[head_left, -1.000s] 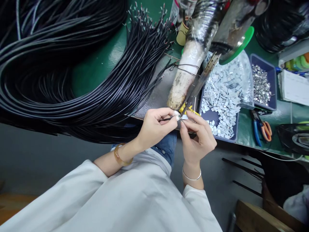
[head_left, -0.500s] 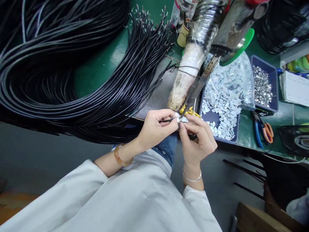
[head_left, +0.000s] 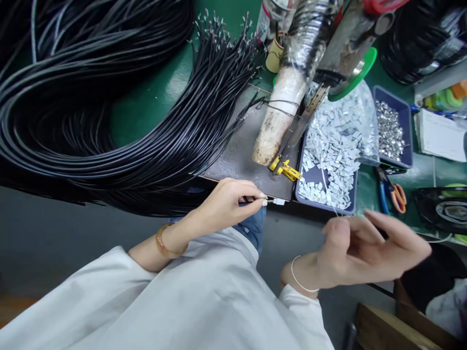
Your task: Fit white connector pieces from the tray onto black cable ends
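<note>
My left hand (head_left: 237,200) pinches a black cable (head_left: 246,199) near its end, where a small white connector (head_left: 279,201) sticks out past the fingertips at the bench's front edge. Off to the right, my right hand (head_left: 368,248) is blurred by motion, in front of the edge. Its thumb and forefinger seem closed on a thin pale wire (head_left: 324,180) that runs up over the tray of white connectors (head_left: 330,187). Above the left hand, a slanted metal rod (head_left: 299,133) points down beside a yellow plastic piece (head_left: 285,169).
A large bundle of black cables (head_left: 175,131) covers the bench's left side. A wrapped duct (head_left: 277,109) slants down over the metal plate (head_left: 237,163). On the right lie a tray of metal parts (head_left: 390,129), pliers (head_left: 392,190) and a paper pad (head_left: 443,133).
My right hand has left the connector and swung right, toward me. My left hand has drawn the cable and connector slightly down, away from the rod's tip.
</note>
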The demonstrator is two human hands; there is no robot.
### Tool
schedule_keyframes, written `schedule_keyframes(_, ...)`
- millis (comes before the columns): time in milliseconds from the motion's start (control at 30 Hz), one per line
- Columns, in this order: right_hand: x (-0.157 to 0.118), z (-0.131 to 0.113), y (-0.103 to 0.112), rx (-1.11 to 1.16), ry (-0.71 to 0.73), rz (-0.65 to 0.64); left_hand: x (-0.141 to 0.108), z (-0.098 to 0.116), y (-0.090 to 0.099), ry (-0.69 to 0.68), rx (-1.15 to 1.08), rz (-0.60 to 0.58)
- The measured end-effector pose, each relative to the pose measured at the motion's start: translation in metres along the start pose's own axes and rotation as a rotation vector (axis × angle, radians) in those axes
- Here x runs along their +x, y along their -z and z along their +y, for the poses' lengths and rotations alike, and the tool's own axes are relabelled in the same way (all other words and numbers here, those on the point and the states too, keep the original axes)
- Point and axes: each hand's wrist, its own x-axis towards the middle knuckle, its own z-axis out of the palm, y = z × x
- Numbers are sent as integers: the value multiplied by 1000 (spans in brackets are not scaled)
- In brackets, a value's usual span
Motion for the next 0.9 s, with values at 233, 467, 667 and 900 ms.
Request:
schedule_keyframes(233, 24, 59, -2, -481, -138, -501, 14, -9, 31, -17, 663, 435)
schedule_keyframes(467, 41, 89, -46, -447, -116, -646, 40, -8, 33, 136, 979, 274)
schedule_keyframes(667, 49, 93, -40, -391, -186, -777, 5, -19, 40, -59, 737, 476)
schedule_keyframes(900, 32, 72, -24, -295, -148, -379, -13, 6, 30, 10, -171, 593)
